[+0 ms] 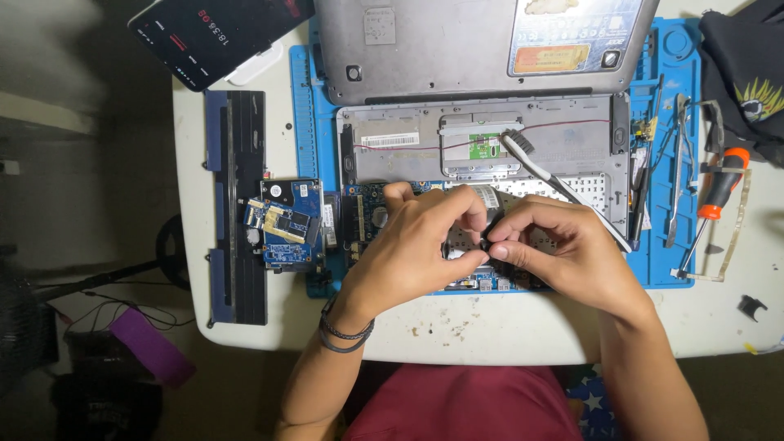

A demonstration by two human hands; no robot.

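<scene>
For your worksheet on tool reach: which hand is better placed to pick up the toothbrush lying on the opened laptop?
Probably the right hand: the toothbrush handle runs just above and beside it. The left hand lies farther away.

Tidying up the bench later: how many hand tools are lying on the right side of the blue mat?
3: a screwdriver with an orange-and-black handle at the mat's right edge, metal tweezers left of it, and a thin dark pry tool beside the laptop. Others may be hidden.

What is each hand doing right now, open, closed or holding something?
Left hand: fingers pinched on a small black part.
Right hand: fingers pinched on the same part.
</scene>
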